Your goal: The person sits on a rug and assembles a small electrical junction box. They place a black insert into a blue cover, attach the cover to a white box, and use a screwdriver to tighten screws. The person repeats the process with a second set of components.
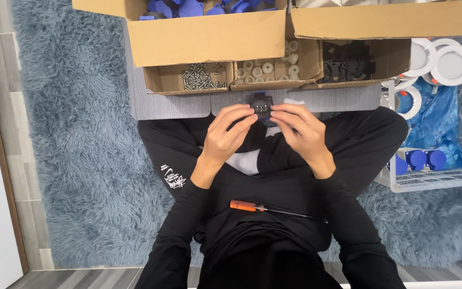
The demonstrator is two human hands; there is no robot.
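Note:
Both my hands meet in front of me over my crossed legs. My left hand [226, 134] and my right hand [301, 131] pinch a small black plastic part [261, 105] between their fingertips, with a bit of blue showing at its top and underneath. The part is held just in front of the cardboard boxes. A screwdriver [266, 208] with an orange handle and thin shaft lies across my lap, below my wrists, touched by neither hand.
Cardboard box compartments hold metal screws [200, 77], white round pieces [266, 68] and black parts [347, 63]. A bigger box behind holds blue parts [188, 7]. White round lamps [445, 61], a blue bag [435, 120] and a white tray [434, 179] with blue caps stand right. Shaggy blue-grey rug [76, 134] underneath.

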